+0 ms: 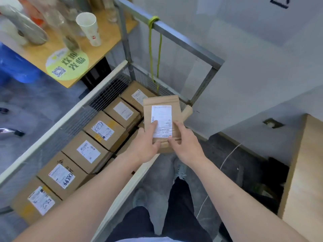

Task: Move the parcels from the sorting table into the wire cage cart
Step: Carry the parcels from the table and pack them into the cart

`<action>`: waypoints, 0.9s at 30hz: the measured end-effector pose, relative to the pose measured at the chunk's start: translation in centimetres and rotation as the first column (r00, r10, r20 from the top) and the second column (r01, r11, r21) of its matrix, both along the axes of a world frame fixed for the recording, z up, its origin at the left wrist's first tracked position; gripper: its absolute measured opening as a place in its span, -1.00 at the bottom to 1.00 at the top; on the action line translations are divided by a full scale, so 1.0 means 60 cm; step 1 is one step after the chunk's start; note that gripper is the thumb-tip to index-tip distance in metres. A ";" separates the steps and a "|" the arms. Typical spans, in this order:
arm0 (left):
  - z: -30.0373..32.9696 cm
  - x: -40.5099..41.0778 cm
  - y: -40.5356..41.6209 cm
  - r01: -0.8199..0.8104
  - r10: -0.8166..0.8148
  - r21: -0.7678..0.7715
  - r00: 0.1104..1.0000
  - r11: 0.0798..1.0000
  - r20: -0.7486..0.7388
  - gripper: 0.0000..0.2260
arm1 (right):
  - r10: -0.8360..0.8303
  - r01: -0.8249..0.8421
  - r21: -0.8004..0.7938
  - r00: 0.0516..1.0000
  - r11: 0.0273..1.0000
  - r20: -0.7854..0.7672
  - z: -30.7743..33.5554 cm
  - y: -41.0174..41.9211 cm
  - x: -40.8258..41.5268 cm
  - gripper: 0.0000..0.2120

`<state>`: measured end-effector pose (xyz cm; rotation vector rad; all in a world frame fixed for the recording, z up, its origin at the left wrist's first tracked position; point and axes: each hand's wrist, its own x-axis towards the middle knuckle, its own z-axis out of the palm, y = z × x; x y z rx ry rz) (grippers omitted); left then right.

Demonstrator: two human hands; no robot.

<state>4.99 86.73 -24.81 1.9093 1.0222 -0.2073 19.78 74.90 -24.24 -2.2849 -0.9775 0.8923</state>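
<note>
Both hands hold one small parcel (161, 123) over the near right edge of the wire cage cart (185, 43). The left hand (146, 145) grips its near left corner, the right hand (183, 142) its near right side. To the left, a row of labelled boxes (89, 151) lies inside the cart. A paper cup (90, 28) stands on the far shelf (52, 49).
</note>
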 end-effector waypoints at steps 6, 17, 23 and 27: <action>-0.044 0.045 0.041 -0.224 0.224 -0.051 0.974 0.973 -0.003 -0.33 | 0.181 -0.181 -0.012 0.984 0.983 0.000 -0.046 0.090 0.072 -0.40; -0.109 0.152 0.078 -0.627 0.634 -0.104 0.771 0.772 0.052 -0.33 | 0.521 -0.521 -0.015 0.851 0.853 0.072 -0.129 0.229 0.205 -0.44; -0.169 0.185 0.101 -0.686 0.693 -0.158 0.720 0.710 -0.012 -0.29 | 0.593 -0.583 -0.117 0.800 0.804 0.085 -0.182 0.260 0.228 -0.48; -0.226 0.203 0.121 -0.712 0.719 -0.212 0.693 0.670 -0.051 -0.31 | 0.610 -0.598 -0.127 0.789 0.791 0.078 -0.232 0.287 0.244 -0.48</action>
